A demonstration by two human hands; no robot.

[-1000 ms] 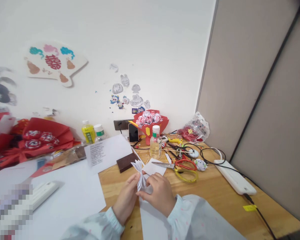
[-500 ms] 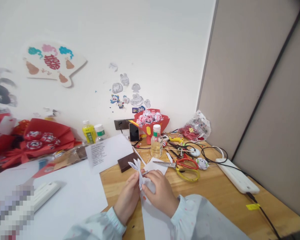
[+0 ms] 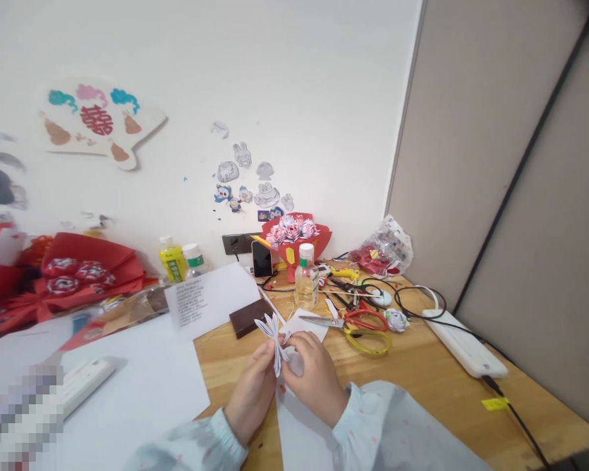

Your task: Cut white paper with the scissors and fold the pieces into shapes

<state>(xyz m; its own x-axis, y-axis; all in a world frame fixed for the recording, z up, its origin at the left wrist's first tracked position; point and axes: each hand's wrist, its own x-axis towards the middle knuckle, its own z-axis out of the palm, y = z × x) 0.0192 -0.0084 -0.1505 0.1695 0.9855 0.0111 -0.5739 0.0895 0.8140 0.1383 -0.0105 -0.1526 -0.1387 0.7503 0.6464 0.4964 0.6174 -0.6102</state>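
The left hand [image 3: 250, 389] and right hand [image 3: 317, 378] both pinch the folded paper [image 3: 277, 348] near its narrow middle, above the table [image 3: 216, 366], perhaps so that the pleats stay together.

Shows wood grain across the table [image 3: 412, 399]. Carries, clocked from its middle, a bottle [image 3: 306, 288] at twelve o'clock, scissors [image 3: 342, 323] at two, a white device [image 3: 466, 345] at three. Bears a white sheet [image 3: 304, 435] at six, a larger sheet [image 3: 147, 386] at nine, a dark block [image 3: 248, 318] at eleven.
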